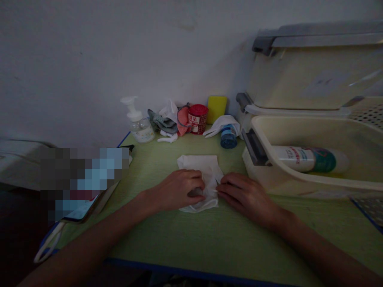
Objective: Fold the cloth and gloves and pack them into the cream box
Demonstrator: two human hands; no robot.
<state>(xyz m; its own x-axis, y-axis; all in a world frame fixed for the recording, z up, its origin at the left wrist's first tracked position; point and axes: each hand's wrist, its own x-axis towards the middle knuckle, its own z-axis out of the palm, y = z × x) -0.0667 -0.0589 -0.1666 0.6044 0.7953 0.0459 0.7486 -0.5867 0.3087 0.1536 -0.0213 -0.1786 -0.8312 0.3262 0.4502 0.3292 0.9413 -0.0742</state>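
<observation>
A thin white cloth [199,162], perhaps a tissue or wipe, lies creased on the green tabletop in front of me. My left hand [181,189] rests over its left part, fingers curled and the thumb bent toward them, gripping the material. At the cloth's right edge, my right hand [243,195] pinches a bit of it between thumb and fingers. Parts of the cloth under the left palm are hidden.
A pump bottle [143,129], crumpled cloths [167,119], a red roll [198,119], a yellow sponge [217,108] and a blue-capped bottle [228,137] line the wall. A cream bin [299,187] holding a white-green bottle [311,159] stands right; a phone [79,211] lies left.
</observation>
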